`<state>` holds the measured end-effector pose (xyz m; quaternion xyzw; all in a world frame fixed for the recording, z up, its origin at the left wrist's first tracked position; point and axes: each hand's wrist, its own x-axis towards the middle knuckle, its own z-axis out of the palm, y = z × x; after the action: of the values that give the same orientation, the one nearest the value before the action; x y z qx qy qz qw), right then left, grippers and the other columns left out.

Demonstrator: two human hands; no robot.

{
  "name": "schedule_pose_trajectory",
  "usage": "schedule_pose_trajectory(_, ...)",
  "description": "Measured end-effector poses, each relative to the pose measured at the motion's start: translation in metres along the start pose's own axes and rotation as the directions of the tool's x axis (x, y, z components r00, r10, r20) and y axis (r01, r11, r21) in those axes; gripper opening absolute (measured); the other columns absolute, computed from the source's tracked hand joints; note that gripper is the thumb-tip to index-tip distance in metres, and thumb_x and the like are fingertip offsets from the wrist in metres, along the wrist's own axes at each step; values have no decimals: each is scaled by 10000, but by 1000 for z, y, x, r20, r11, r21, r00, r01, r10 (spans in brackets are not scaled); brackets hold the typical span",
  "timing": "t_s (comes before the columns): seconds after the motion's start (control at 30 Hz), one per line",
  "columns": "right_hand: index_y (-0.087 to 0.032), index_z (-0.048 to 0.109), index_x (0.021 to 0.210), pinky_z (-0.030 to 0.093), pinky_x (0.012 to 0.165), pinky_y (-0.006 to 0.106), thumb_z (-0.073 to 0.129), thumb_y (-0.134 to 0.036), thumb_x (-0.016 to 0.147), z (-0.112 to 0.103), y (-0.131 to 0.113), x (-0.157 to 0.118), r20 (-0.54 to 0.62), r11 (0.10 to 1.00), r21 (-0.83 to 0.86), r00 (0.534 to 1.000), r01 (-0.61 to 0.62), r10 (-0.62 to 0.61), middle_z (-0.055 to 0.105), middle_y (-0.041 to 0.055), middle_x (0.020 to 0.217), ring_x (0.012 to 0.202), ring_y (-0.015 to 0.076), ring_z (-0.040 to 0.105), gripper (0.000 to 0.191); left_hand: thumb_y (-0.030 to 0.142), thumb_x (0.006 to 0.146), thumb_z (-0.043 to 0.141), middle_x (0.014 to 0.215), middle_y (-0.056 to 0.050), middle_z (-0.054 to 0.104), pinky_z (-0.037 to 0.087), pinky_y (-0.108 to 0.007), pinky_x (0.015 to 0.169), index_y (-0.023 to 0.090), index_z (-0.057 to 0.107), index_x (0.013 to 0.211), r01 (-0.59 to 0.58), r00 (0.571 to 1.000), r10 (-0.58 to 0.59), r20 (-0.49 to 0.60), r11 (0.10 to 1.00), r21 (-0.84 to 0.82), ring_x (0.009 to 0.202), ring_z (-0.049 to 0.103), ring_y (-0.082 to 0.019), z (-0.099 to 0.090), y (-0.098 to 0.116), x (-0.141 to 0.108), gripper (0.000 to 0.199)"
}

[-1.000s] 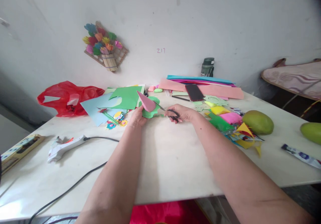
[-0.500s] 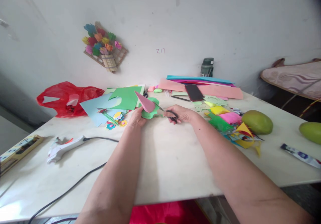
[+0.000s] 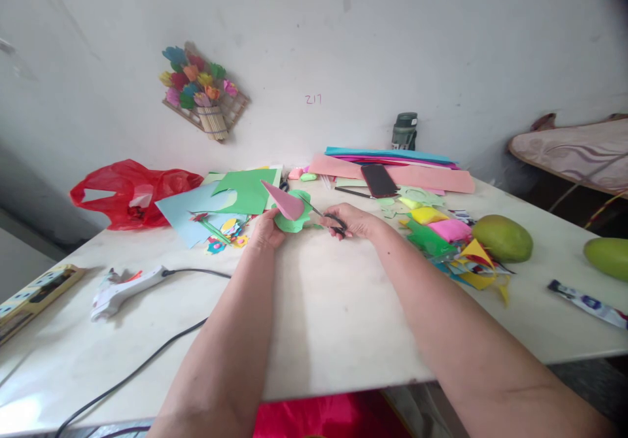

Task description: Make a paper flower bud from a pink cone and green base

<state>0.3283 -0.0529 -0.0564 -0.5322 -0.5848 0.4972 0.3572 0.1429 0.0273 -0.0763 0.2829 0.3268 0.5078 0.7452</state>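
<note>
My left hand is closed on a green paper piece with a scalloped edge, and a pink paper cone rises from it, its tip leaning up and left. Black-handled scissors are gripped in my right hand. Their blades point up and left at the right edge of the green paper. A small green scrap shows just below the blades. My left fingertips are partly hidden behind the paper.
To the left are a white glue gun with a black cord, paper flowers and a red plastic bag. Right of my hands lie colourful scraps, a phone, a green mango and a tube. Paper sheets lie behind.
The green paper has turned in my left hand, and its edge now looks rounder. The scissor blades have shifted slightly against its right edge.
</note>
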Motion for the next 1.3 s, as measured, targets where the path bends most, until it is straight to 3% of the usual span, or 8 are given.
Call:
schedule_pose_trajectory(0.27,-146,518,694,209,267,152,622,-273,766,-2,1,1,1,999,-52,1000,13,-13,538,-25,460,323,56,451,179,187,725,561,771,-72,711,544,-363,812,144,640,933,-49,999,50,-19,998,40,865,672,-239,1,3,-5,227)
schedule_pose_trajectory(0.53,-141,532,702,180,280,166,589,-312,783,-5,2,-2,50,999,-37,998,26,-24,531,-21,461,331,54,437,198,145,677,657,739,-25,706,533,-235,714,166,665,867,-164,986,162,30,982,90,711,661,-148,-9,3,4,192)
schedule_pose_trajectory(0.77,-137,587,766,198,302,185,615,-352,746,-9,9,2,77,997,-45,995,63,-60,556,-10,494,366,69,464,217,230,501,796,666,-21,681,509,-229,600,132,664,718,-165,976,124,179,957,240,580,620,-136,-20,6,6,273)
schedule_pose_trajectory(1.1,-139,598,778,253,337,201,602,-322,725,-16,23,14,146,997,-15,986,77,-74,495,-37,444,358,74,432,190,259,580,792,593,-1,645,440,-217,517,131,654,709,-136,962,51,269,941,309,511,559,-107,-12,6,-6,228)
schedule_pose_trajectory(1.3,-143,582,757,209,329,190,594,-335,722,-15,16,8,153,994,-84,987,66,-53,516,-27,456,357,68,440,196,317,543,803,621,-10,650,446,-229,537,130,660,718,-140,968,57,245,931,337,518,557,-104,-11,4,-4,294)
